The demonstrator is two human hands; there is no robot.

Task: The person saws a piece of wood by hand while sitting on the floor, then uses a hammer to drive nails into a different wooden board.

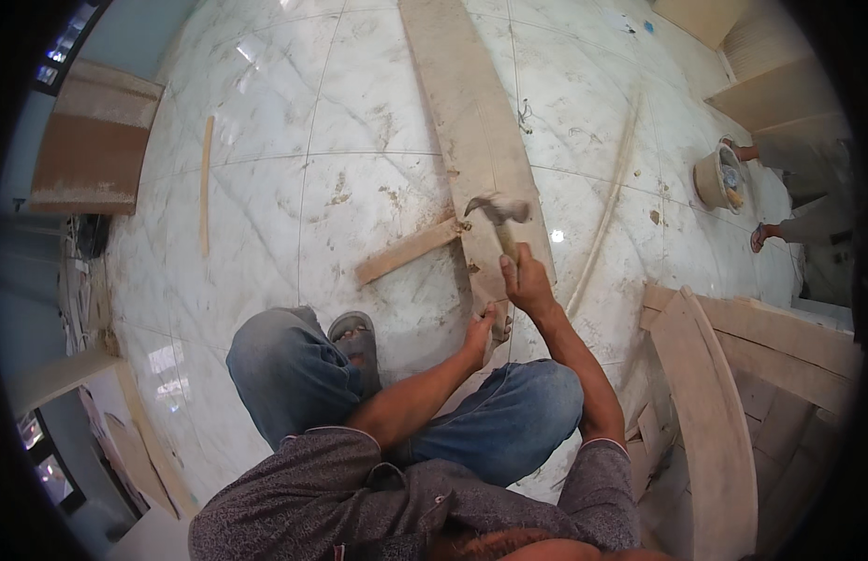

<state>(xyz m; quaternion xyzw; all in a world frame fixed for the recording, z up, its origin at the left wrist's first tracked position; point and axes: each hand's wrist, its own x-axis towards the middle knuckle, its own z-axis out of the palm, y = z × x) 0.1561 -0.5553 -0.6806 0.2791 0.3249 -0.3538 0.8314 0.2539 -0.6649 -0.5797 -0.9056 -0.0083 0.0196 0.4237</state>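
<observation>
One hammer [498, 217] clenched in right hand [528, 280], handle running up away from the body, head blurred over long plank [471, 122] lying lengthwise on tiled floor [266, 234]. Left hand [479, 329] pinching something small (too small to tell) at plank's near end. Round tub [717, 178] far right, contents unclear.

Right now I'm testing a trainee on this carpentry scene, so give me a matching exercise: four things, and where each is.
Things:
1 hammer
2 long plank
3 left hand
4 bowl

Places:
a flat on the tiled floor
b far right, near another person's feet
c raised in the right hand
d at the plank's near end

Pairs: 1-c, 2-a, 3-d, 4-b
</observation>
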